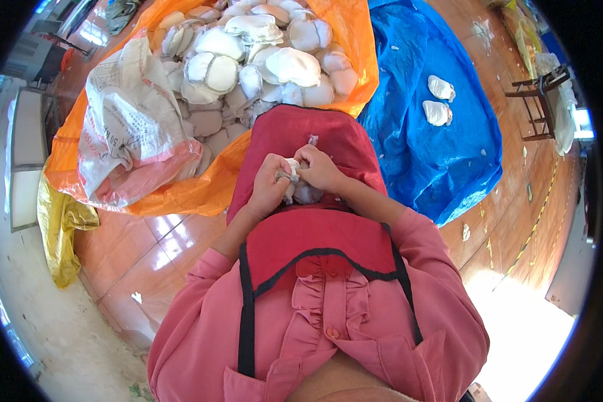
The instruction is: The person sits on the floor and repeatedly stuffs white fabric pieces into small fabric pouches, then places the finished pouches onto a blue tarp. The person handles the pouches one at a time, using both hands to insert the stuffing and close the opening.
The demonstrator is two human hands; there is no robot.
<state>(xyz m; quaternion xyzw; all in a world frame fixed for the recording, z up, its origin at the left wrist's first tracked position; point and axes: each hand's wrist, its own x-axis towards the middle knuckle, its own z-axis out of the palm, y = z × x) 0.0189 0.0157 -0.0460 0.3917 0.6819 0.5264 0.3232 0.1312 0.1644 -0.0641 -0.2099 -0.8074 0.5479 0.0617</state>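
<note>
Over the red apron [355,151] on my lap, my two hands meet around a small white padded cloth piece [292,165]. My left hand [270,182] is closed, its fingers gripping the piece's near-left edge. From the other side, my right hand [319,169] pinches the same piece with bent fingers. Much of the piece is hidden between the hands, and a greyish part of it hangs below them. A small tuft of white fluff [313,139] lies on the apron just beyond my fingers.
Ahead and left, an orange sheet [221,175] holds a heap of white rounded pads [220,72], with a printed white sack [128,114] on its left side. A blue tarp [442,175] to the right carries two white bundles [438,112]. A wooden stool [539,107] stands far right.
</note>
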